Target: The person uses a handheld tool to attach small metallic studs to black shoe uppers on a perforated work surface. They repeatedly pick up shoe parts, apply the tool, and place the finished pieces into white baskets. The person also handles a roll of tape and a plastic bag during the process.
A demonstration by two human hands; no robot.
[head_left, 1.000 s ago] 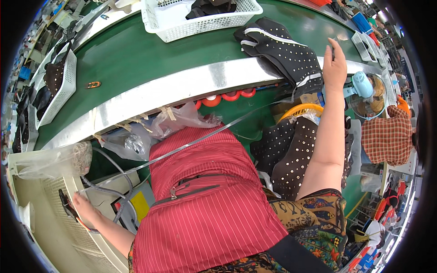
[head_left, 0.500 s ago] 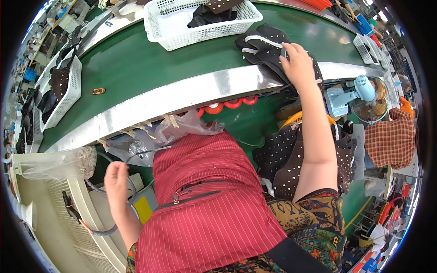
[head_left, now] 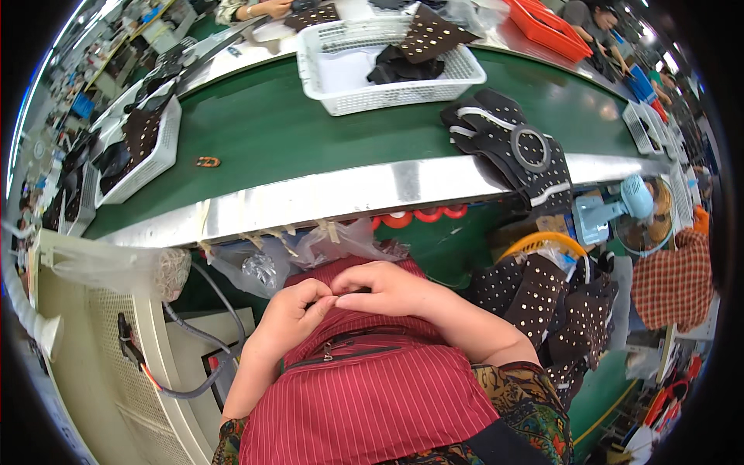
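In front of the red striped apron (head_left: 372, 395), my two hands meet at the fingertips. My left hand (head_left: 301, 310) is closed in a pinch against the fingers of my right hand (head_left: 384, 288), which is closed too. Anything between the fingertips is hidden or too small to make out. Farther to the right, black pieces with white dots and white edging (head_left: 496, 132) lie over the metal edge of the green belt table, partly hanging down. A grey ring (head_left: 531, 149) rests on top of them.
A white basket (head_left: 395, 99) with dark pieces stands on the green belt (head_left: 310, 143); another white basket (head_left: 147, 167) is at left. Dotted pieces (head_left: 535, 298) hang by a yellow rim (head_left: 546, 239) at right. A light blue fan (head_left: 635, 198) and a co-worker's checkered shirt (head_left: 673, 279) are beyond.
My right hand has left the dotted pieces and come down to the apron. My left hand has moved right to meet it. The view has shifted, and the grey ring now shows fully.
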